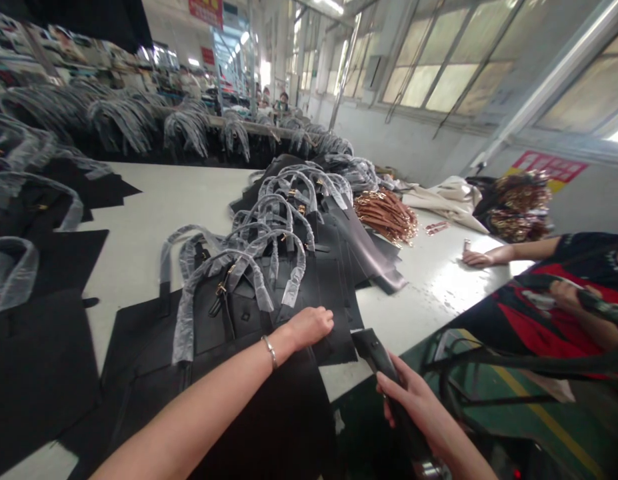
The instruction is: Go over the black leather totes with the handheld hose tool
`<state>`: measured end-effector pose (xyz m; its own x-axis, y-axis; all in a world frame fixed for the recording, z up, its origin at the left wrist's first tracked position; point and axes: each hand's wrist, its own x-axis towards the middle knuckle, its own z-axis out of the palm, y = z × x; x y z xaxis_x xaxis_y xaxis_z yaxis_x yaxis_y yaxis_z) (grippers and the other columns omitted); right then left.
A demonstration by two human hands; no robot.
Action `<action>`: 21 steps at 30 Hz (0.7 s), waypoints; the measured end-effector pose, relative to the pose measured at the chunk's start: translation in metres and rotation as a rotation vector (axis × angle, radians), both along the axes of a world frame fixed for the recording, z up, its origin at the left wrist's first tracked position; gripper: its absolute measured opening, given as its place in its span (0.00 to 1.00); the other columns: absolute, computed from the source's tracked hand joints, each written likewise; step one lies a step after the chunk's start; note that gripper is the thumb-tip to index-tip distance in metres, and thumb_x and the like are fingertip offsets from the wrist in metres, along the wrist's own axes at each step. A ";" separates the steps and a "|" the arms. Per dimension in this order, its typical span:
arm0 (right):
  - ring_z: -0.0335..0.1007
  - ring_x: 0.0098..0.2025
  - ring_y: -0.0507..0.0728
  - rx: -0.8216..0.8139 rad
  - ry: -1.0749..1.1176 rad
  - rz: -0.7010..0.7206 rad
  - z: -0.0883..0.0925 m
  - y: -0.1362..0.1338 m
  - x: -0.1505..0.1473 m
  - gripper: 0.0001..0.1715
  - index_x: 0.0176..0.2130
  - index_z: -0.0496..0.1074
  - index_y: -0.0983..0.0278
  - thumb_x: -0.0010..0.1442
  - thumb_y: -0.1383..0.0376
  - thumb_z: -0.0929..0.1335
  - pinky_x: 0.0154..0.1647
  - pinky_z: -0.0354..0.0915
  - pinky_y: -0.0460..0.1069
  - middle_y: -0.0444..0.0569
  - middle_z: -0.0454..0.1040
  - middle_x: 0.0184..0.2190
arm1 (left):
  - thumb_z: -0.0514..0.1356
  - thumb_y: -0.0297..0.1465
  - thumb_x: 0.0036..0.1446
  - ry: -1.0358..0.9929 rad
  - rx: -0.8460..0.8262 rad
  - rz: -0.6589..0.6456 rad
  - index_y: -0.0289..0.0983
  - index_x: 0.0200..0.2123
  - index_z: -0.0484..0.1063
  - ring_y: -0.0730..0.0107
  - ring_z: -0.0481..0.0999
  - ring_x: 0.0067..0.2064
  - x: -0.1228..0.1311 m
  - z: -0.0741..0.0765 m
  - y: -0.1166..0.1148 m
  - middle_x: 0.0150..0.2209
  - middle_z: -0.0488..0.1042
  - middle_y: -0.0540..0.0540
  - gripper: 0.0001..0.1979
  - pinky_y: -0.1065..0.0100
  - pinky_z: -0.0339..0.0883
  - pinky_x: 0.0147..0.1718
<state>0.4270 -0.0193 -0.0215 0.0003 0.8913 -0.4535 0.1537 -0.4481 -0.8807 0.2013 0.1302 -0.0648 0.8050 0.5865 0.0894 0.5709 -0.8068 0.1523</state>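
Black leather bag panels (153, 333) lie overlapped on the pale table before me, with plastic-wrapped handles (189, 300) arching up from them and gold buckles (221, 288) between. My left hand (313, 327), with a bracelet at the wrist, is closed low over the right part of the panels; whatever its curled fingers hold is hidden. My right hand (406, 390) is wrapped round a black handheld tool (379, 353) with a flat, wide head. The tool's head points up and left, beside the right edge of the panels and a short way from my left hand.
More panels (33, 333) lie at the left. Brown straps (386, 215) and pale cloth (449, 198) are heaped beyond. At the right, a person's hand (481, 257) rests on the table (419, 293) near a chair frame (489, 363). Wrapped handles (186, 127) hang along the back.
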 end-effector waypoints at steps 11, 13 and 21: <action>0.67 0.19 0.51 0.009 0.006 -0.100 -0.007 0.001 -0.002 0.49 0.63 0.52 0.62 0.51 0.48 0.72 0.17 0.65 0.46 0.39 0.71 0.26 | 0.51 0.23 0.63 0.012 0.155 0.005 0.37 0.40 0.69 0.63 0.70 0.41 0.042 -0.001 0.025 0.41 0.71 0.43 0.08 0.69 0.67 0.28; 0.67 0.19 0.51 0.007 0.012 -0.098 -0.008 -0.001 -0.002 0.50 0.63 0.52 0.63 0.51 0.49 0.73 0.17 0.65 0.46 0.40 0.70 0.26 | 0.52 0.22 0.63 0.021 0.141 -0.006 0.37 0.40 0.68 0.64 0.71 0.39 0.043 -0.002 0.030 0.41 0.71 0.44 0.08 0.69 0.67 0.27; 0.66 0.18 0.51 -0.011 0.055 -0.109 -0.012 -0.002 -0.001 0.51 0.63 0.51 0.62 0.50 0.49 0.73 0.17 0.64 0.46 0.39 0.70 0.25 | 0.52 0.21 0.61 0.025 0.126 -0.076 0.35 0.37 0.69 0.68 0.77 0.33 0.043 -0.001 0.035 0.35 0.72 0.45 0.07 0.70 0.68 0.27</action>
